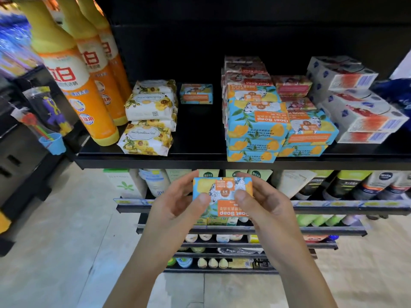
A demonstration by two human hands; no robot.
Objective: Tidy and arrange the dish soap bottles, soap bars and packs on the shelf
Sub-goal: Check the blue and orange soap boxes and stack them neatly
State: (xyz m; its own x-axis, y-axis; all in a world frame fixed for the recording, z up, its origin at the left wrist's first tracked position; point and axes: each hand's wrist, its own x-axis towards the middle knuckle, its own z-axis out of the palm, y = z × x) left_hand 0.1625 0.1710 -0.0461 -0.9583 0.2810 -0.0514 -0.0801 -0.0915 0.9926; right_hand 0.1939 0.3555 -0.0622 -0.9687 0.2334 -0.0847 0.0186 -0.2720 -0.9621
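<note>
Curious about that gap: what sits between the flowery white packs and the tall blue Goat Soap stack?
Head view: one lone blue soap box at the back; otherwise bare black shelf.

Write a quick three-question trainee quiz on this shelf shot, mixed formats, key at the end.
1. True or false: the held Goat Soap box rests on the top shelf.
2. What stands at the far left of that shelf? A) white boxes B) orange dish soap bottles C) floral packs
3. Short answer: which grips the box, the left hand, the right hand, or both?

Key
1. False: it is held in front of the shelf edge, just below it.
2. B
3. Both, one at each end, thumbs on the top face.
</note>
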